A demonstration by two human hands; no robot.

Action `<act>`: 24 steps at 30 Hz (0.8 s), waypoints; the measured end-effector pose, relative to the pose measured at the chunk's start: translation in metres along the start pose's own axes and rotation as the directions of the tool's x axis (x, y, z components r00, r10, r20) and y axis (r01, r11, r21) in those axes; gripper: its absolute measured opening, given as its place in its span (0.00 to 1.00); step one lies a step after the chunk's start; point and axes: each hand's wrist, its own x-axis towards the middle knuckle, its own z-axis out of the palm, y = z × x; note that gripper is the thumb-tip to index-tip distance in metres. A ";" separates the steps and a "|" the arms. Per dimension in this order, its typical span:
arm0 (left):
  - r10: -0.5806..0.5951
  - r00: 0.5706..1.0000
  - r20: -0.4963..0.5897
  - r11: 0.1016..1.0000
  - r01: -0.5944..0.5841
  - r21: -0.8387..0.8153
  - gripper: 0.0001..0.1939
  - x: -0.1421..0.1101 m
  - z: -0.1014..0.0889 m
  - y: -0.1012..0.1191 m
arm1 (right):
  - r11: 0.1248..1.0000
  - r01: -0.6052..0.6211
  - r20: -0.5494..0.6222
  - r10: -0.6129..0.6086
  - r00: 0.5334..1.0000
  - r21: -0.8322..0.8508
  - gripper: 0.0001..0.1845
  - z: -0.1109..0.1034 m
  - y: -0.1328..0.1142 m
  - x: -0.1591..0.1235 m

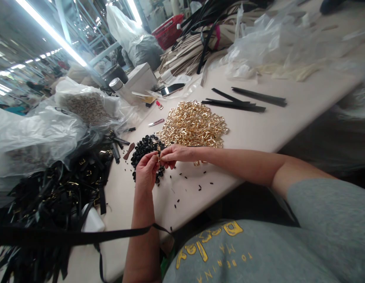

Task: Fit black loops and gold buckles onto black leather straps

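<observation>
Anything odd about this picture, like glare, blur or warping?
Head view: a ceiling light glares white at upper left; head view: the distant workroom looks hazy; head view: gold buckles glint; head view: the grey sleeve seems stretched near the right edge.

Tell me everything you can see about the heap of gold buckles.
The heap of gold buckles is a loose, low mound of many small, shiny, open frames, metallic-looking and jumbled at all angles. It lies on the pale table, right beside the black pieces. The right forearm crosses in front of its near edge; whether they touch, I can't tell.
</observation>
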 end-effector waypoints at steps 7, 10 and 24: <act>0.031 0.999 -0.008 0.998 -0.032 -0.060 0.18 -0.002 0.006 -0.002 | 0.981 -0.060 -0.026 0.066 0.997 0.186 0.08 -0.002 0.001 0.002; 0.052 0.999 0.012 0.997 -0.051 -0.050 0.20 -0.004 0.006 -0.001 | 0.973 -0.054 -0.053 0.067 0.996 0.223 0.08 -0.001 0.001 0.003; 0.016 1.000 -0.012 1.000 -0.016 -0.010 0.19 -0.004 0.006 -0.003 | 0.932 0.110 -0.005 -0.119 0.993 -0.345 0.09 -0.001 -0.006 -0.006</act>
